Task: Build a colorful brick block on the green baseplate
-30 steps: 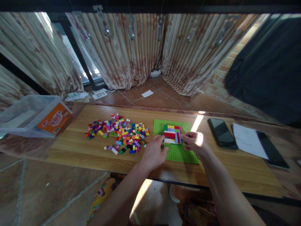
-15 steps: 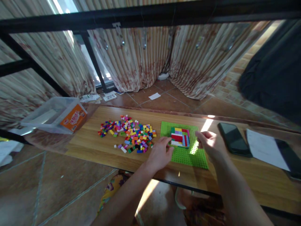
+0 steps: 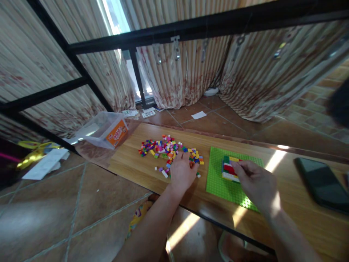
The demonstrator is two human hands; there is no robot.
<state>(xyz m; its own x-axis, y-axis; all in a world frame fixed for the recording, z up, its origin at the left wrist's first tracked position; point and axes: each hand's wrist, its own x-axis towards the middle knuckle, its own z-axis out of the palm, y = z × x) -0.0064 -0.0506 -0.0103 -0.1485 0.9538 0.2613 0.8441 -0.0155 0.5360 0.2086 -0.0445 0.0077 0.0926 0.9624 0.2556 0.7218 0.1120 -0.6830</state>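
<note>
My left hand (image 3: 180,174) is over the pile of small colourful toy bricks (image 3: 167,146), its thumb apart from the bent fingers. Its fingertips reach in among the bricks, and part of the pile is hidden under it. On the green baseplate (image 3: 216,174) sits a low block of built-up bricks (image 3: 229,171) in red, white, green, yellow and blue. My right hand (image 3: 257,185) is above the right part of that block and hides it. Its thumb and fingers are pinched together; whatever they hold is too small to make out.
A clear plastic tub (image 3: 105,129) with an orange label stands beyond the left end of the wooden table (image 3: 128,165). A dark phone (image 3: 321,183) lies to the right of the baseplate. Curtains and a black frame bar (image 3: 191,32) are behind the table.
My left hand has moved left, from beside the baseplate onto the brick pile. My right hand has come in over the built block. The view has turned to the left.
</note>
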